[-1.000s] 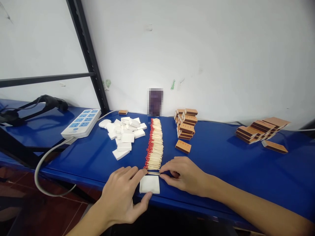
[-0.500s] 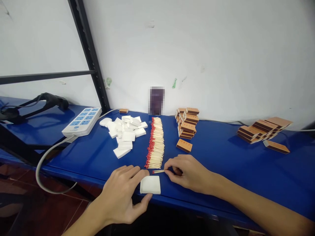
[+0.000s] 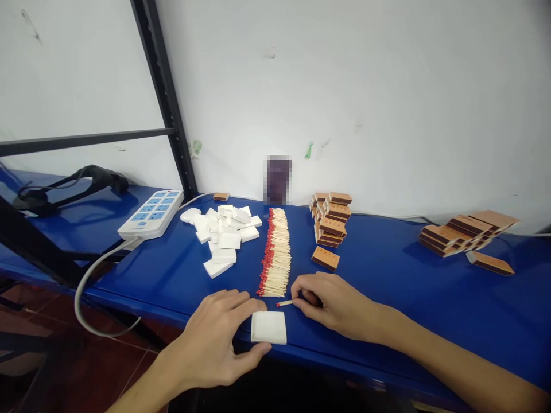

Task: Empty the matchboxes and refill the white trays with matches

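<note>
Pinching, btwn thumb & index of R hand, a match by its plain end, w/ red tip to L; 1 or 2, can't tell. Just in front of the match row, over or on blue tabletop, can't tell which. At L hand, w/ fingers spread wide round small white tray nr table edge, w/ thumb at nr side & index by far L corner. Beyond, match row running back twd wall, red heads L. L of it, a heap of white box-like pieces. R of it, a single matchbox, w/ a stack of matchboxes behind. Farther R, second stack, w/ loose box in front. Against wall, pixelated dark item. Farther L, pwr strip nr black upright.
</note>
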The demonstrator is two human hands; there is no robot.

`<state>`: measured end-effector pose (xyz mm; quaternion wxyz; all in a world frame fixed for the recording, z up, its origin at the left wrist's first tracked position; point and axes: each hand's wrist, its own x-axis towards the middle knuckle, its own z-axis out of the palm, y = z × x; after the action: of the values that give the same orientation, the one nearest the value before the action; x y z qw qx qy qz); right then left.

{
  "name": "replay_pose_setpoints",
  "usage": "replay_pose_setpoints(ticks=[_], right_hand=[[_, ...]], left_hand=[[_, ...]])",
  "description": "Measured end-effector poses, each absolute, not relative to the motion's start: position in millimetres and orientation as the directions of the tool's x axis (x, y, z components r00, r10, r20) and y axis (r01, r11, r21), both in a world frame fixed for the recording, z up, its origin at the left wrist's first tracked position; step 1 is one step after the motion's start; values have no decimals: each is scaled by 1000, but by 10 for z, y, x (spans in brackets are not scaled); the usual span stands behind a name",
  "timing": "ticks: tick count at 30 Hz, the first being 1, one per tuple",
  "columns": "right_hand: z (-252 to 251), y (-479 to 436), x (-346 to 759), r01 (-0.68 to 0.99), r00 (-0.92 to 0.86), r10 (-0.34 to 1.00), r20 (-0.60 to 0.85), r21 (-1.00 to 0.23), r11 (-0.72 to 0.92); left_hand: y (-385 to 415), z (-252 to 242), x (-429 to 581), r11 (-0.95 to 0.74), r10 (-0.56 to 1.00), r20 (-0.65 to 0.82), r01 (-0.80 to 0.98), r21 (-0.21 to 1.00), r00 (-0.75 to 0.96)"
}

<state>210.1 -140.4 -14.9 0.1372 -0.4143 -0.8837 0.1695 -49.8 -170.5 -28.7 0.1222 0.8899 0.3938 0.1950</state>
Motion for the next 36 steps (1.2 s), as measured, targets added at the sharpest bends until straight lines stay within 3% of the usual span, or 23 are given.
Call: replay_pose_setpoints(ticks=[6, 36], right_hand=[[-132, -1419, 2107, 691, -638, 763, 101, -361, 626], [-87, -1486, 2116, 684, -654, 752, 82, -360, 634]], left_hand=[[-1698, -290, -512, -659, 746, 236, 642, 391, 622], [-1688, -271, -514, -682, 730, 263, 649, 338, 630]])
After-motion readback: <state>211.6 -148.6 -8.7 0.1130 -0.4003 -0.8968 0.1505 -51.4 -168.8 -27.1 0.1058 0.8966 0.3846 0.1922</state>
